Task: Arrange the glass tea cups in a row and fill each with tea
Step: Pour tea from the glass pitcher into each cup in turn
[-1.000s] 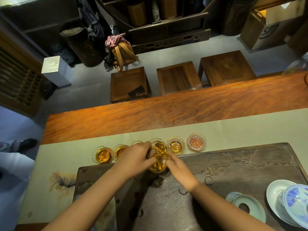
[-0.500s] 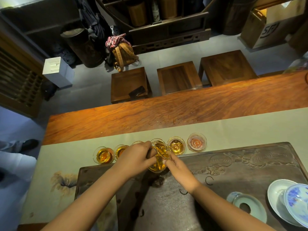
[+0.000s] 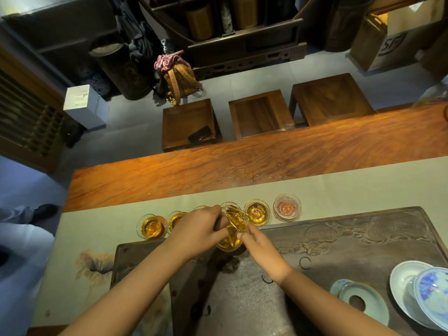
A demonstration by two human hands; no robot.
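A row of small glass tea cups stands on the pale table runner (image 3: 339, 190). The leftmost cup (image 3: 152, 226) and the one beside it (image 3: 175, 220) hold amber tea. Further right, another cup (image 3: 257, 212) holds tea, and the rightmost cup (image 3: 286, 206) looks pinkish with little in it. A glass pitcher (image 3: 232, 226) of amber tea is tilted above the middle of the row. My left hand (image 3: 197, 230) grips its side and hides a cup behind it. My right hand (image 3: 258, 246) steadies the pitcher from the right with its fingertips.
A dark carved tea tray (image 3: 363, 238) lies in front of me, with a grey cloth (image 3: 242, 299) on it. At the right sit a celadon lid (image 3: 363, 299) and a blue-and-white bowl (image 3: 434, 294). Three wooden stools (image 3: 259, 112) stand beyond the long wooden table.
The pitcher stays tilted over the middle cups with both hands in nearly the same place. The tea level in the pitcher looks much the same.
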